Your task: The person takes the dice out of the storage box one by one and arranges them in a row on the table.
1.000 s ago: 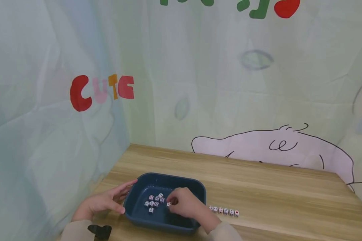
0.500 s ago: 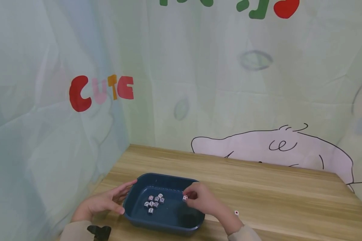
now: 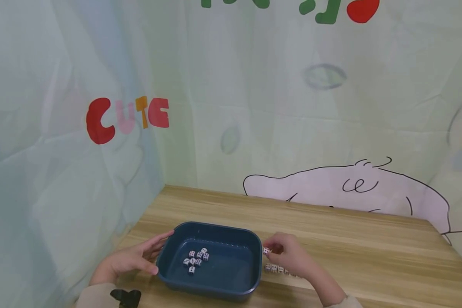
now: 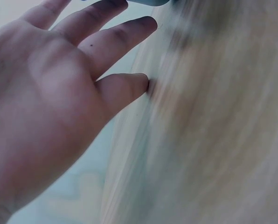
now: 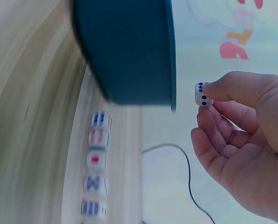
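Observation:
A dark blue rectangular tub (image 3: 209,290) rests on the table, with a cluster of several white dice (image 3: 193,261) inside its left half. My left hand (image 3: 132,259) lies against the tub's left side, fingers spread and nearly straight; the left wrist view shows its palm. Just beyond the tub's right rim, my right hand (image 3: 292,256) pinches one die (image 5: 204,94) between thumb and fingertips, held above the table. Below that hand runs a row of dice (image 3: 274,268), its right end partly hidden by the wrist. Blue and red pips show on the row dice (image 5: 96,160) in the right wrist view.
The wooden table (image 3: 354,248) extends back and to the right. Printed fabric walls (image 3: 200,162) stand along its left and back edges. A black strap piece (image 3: 126,297) sits at the left sleeve.
My right hand picked a die from the tub, lifted it and carried it rightward over the rim. The left hand has kept its place at the tub's left side.

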